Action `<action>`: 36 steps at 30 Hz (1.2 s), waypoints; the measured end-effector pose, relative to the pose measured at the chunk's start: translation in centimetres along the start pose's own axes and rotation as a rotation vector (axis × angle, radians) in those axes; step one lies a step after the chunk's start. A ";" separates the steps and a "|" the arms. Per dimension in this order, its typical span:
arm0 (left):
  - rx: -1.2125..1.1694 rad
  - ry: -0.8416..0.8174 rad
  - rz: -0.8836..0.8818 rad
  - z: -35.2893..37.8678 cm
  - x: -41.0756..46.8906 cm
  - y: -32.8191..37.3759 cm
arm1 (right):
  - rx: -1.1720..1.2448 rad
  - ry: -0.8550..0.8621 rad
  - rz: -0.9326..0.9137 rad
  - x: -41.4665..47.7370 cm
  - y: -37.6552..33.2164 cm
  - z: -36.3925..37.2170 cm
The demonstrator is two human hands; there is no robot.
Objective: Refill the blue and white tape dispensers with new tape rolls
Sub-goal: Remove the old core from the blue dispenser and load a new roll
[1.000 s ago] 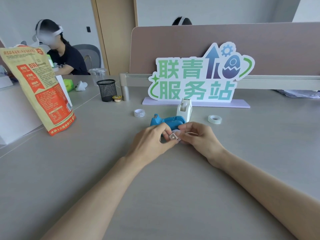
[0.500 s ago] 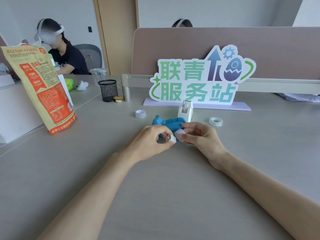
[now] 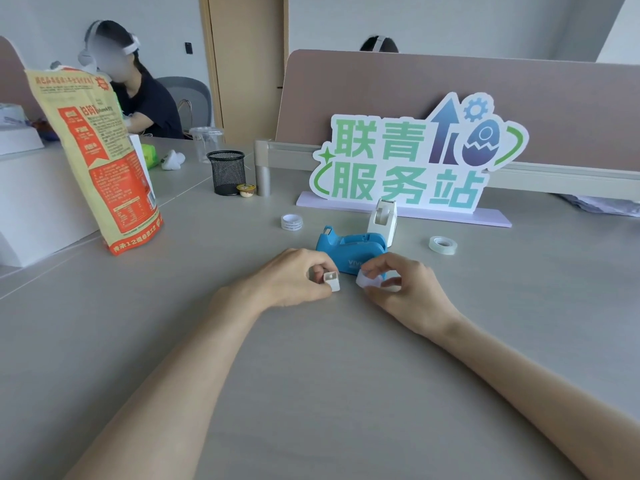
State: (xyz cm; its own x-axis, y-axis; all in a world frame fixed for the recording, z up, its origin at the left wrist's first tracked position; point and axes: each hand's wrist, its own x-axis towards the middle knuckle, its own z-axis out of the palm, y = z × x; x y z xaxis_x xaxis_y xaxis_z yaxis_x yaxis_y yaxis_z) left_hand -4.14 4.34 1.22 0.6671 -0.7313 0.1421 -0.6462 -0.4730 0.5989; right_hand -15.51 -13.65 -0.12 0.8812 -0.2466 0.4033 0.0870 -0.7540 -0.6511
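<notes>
Grey desk surface (image 3: 311, 393) fills most of my view, with a brown partition and a green-lettered sign (image 3: 412, 161) standing behind the work area. I see my left hand (image 3: 294, 277) curled almost closed, pinching a small white plastic piece (image 3: 331, 279) between thumb and fingertips, low over the desk. My right hand (image 3: 405, 289) is likewise curled, fingers gripping a pale tape roll (image 3: 369, 280) just beside that piece, the two apart. Directly behind my hands sits the blue dispenser (image 3: 349, 251), with the white dispenser (image 3: 382, 220) upright and touching its far end. One tape roll (image 3: 291, 222) lies to the left, a clear roll (image 3: 443, 244) to the right. An orange pouch (image 3: 100, 161) stands far left, near a black mesh cup (image 3: 227, 171).
</notes>
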 end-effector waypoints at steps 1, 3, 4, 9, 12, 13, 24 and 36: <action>-0.029 -0.006 -0.007 0.1 0.0 0.0 | -0.009 0.001 -0.010 0.0 0.0 0.0; -0.122 0.012 -0.032 0.0 -0.2 -0.1 | -0.031 -0.007 -0.037 0.0 0.1 0.1; -0.157 0.048 -0.047 -0.2 -0.3 -0.3 | -0.054 -0.009 -0.059 0.0 0.2 0.1; -0.037 0.468 -0.191 -0.5 1.5 -3.3 | -0.181 0.087 -0.247 0.0 0.1 0.8; 0.202 0.529 -0.130 -0.5 4.7 -5.4 | -0.293 0.060 -0.362 -0.1 0.0 1.2; 0.294 0.495 -0.126 -0.5 5.7 -5.9 | -0.307 0.052 -0.380 -0.1 0.0 1.2; 0.295 0.400 -0.235 -0.4 7.3 -6.4 | -0.328 0.032 -0.412 -0.2 -0.2 1.0; -0.116 0.427 -0.178 0.5 -1.9 -1.9 | -0.405 0.052 -0.365 0.3 -2.3 3.0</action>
State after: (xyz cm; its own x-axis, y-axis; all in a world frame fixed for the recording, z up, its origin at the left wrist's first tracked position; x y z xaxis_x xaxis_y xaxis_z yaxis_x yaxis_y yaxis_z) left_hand -4.37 6.32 -0.58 0.8722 -0.3652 0.3255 -0.4782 -0.4968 0.7242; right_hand -14.03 -10.15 -0.43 0.8020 0.0527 0.5950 0.1879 -0.9678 -0.1676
